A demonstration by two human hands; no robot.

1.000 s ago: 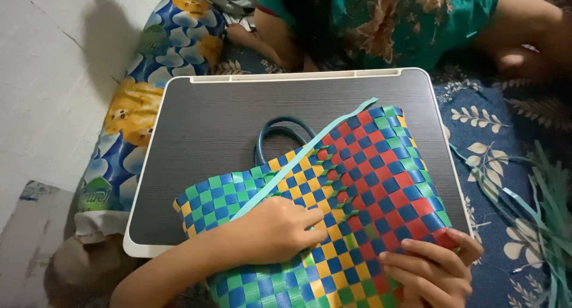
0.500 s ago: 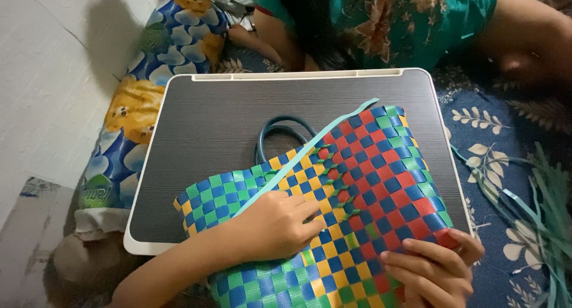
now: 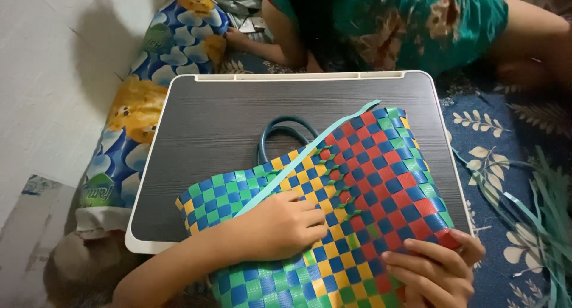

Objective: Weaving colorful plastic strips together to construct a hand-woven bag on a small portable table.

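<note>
Your left hand [image 3: 280, 227] lies flat, pressing the woven basket [image 3: 333, 206] on the counter [image 3: 202, 135]; your right hand [image 3: 435, 272] pinches its corner. Keep the loose teal strip [image 3: 310, 156] taut.

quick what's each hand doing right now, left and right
Left hand: loosely curled, pressing down on the woven bag, not gripping it.
Right hand: fingers closed on the bag's lower right edge, holding it.
</note>
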